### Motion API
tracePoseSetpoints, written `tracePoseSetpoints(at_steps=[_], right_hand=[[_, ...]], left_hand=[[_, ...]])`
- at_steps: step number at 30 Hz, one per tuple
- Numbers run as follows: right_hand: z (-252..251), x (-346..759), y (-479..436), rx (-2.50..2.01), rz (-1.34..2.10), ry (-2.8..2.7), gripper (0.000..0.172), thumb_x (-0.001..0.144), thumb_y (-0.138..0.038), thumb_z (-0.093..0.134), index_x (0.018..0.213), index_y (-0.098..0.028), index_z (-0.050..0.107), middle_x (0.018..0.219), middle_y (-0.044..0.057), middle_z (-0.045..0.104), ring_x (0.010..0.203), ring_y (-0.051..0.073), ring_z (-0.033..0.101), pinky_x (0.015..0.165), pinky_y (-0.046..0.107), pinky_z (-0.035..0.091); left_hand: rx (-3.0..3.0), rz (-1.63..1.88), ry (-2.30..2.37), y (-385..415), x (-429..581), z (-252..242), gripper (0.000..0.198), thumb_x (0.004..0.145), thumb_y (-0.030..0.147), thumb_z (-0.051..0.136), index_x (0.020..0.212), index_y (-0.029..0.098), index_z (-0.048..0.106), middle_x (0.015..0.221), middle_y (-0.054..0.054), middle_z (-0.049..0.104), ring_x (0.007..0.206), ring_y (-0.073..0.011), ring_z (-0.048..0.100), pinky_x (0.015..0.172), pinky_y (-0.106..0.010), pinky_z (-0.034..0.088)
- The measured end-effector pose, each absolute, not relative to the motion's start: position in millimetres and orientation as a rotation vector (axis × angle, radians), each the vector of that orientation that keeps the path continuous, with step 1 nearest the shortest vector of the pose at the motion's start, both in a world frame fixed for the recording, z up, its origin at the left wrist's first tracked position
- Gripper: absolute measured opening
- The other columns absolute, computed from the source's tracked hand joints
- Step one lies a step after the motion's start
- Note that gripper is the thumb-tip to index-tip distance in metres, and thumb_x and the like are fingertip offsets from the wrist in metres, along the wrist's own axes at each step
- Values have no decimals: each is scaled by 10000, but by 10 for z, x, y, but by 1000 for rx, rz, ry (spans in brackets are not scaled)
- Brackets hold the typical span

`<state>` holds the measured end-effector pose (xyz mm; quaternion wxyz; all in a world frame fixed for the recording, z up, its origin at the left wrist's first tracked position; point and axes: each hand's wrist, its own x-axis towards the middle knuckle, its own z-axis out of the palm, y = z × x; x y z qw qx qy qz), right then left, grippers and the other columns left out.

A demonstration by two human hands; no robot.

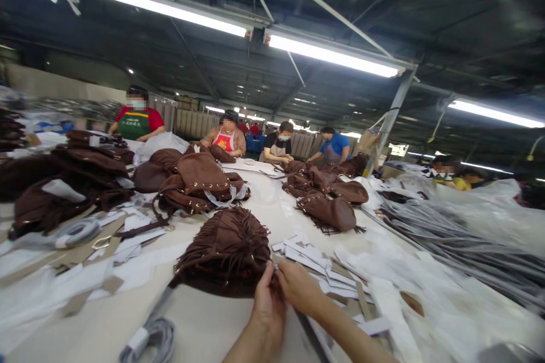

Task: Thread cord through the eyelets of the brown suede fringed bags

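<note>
Fingers [266,279] of the left hand [269,309] and the right hand [300,288] come together, pinched closed on the near right edge of a fringed brown bag [223,249]; exactly which bit of that edge they grip is hidden. That bag lies on the table [204,323] just ahead of the hands, with small metal rings along its side and its fringe spread over the top. From its left end a grey-wrapped strap [160,302] runs down to a coil [155,340] bound with a white band. Another dark strap [313,337] passes beneath the right forearm.

Behind the bag sits a larger brown bag [198,176], with more brown bags piled at the left [76,176] and a further group [327,212] across the table to the right. White paper strips [313,261] are scattered right of the hands, next to crumpled clear plastic [426,300]. Long grey-wrapped straps [451,244] are heaped at the far right. Four people stand or sit across the table, one in a green apron [134,123], beneath long ceiling lights [332,57].
</note>
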<state>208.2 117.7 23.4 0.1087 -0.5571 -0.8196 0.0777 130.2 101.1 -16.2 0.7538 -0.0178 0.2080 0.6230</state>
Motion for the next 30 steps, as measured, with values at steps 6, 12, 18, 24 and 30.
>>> tracePoseSetpoints(at_steps=[6,12,18,24,30], right_hand=[[439,2181,1343,-1555,531,-2383,150,779,-178,554,670,-152,653,738,53,683,753,184,576,689,270,365],[416,2552,993,-1525,946,-1983,264,850,-372,472,850,-151,617,757,24,611,726,160,546,620,251,408],[198,2940,425,-1452,1547,-1580,428,818,-537,486,962,-152,605,751,12,599,628,104,552,586,223,431],[103,2800,132,-1211,1906,-1248,371,787,-468,584,860,-109,641,773,77,684,663,148,637,619,260,467],[-136,2776,-7,-1087,2293,-860,380,882,-402,529,967,-61,674,676,23,639,565,99,636,560,202,460]], left_hand=[[11,1361,536,1051,1329,-244,113,884,135,591,813,90,667,662,-55,704,536,-132,653,552,-204,530],[2,1373,528,1105,1235,-231,150,911,74,505,802,99,606,696,-75,685,581,-155,670,591,-269,581],[3,1297,399,1068,1153,-56,255,973,121,385,766,113,534,587,5,536,460,-80,531,519,-230,541],[14,1209,234,1016,1037,119,338,1012,190,268,758,125,480,572,59,367,424,-33,394,426,-125,402],[29,1206,154,968,959,167,336,1017,206,253,775,119,468,585,73,318,408,-20,369,402,-108,346]])
